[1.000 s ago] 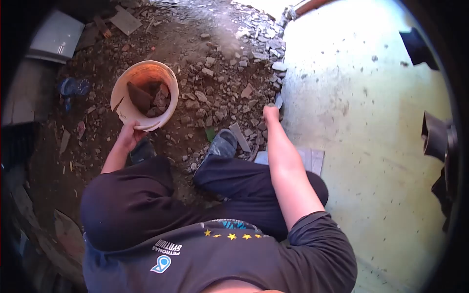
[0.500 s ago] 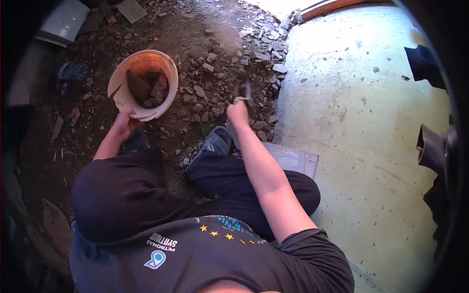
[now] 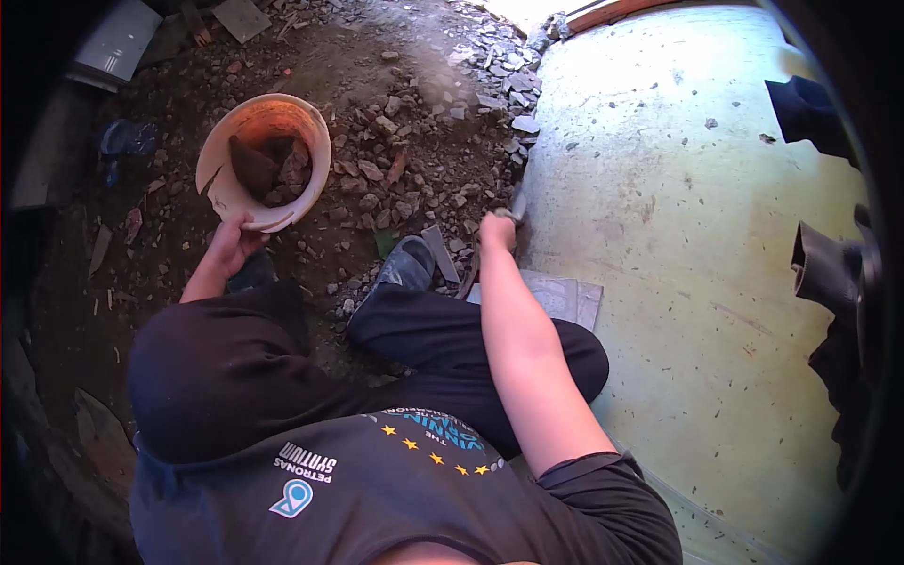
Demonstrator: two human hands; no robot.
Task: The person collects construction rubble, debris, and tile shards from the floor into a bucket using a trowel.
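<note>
A cracked white bucket (image 3: 317,160), orange-stained inside, stands tilted toward me on the dirt at the left. Chunks of stone (image 3: 254,168) lie in it. My left hand (image 3: 229,243) is closed on its near rim, beside the broken edge. On the right, my right hand (image 3: 497,231) is wrapped round a small hand tool whose pale end (image 3: 519,203) shows past the fist. Its kind cannot be made out. That hand is low over the rubble (image 3: 414,184), by the left edge of the pale greenish board (image 3: 659,188).
My shoe (image 3: 407,264) rests on the rubble between bucket and board, with a flat grey strip (image 3: 440,252) beside it. Thin flat sheets (image 3: 565,299) lie near my knee. A crumpled blue plastic piece (image 3: 127,139) is at the far left. Dark boot-like items (image 3: 821,268) line the right side.
My right hand has moved right and nearer to me with the tool, from over the rubble to the board's edge. My left hand still grips the bucket.
</note>
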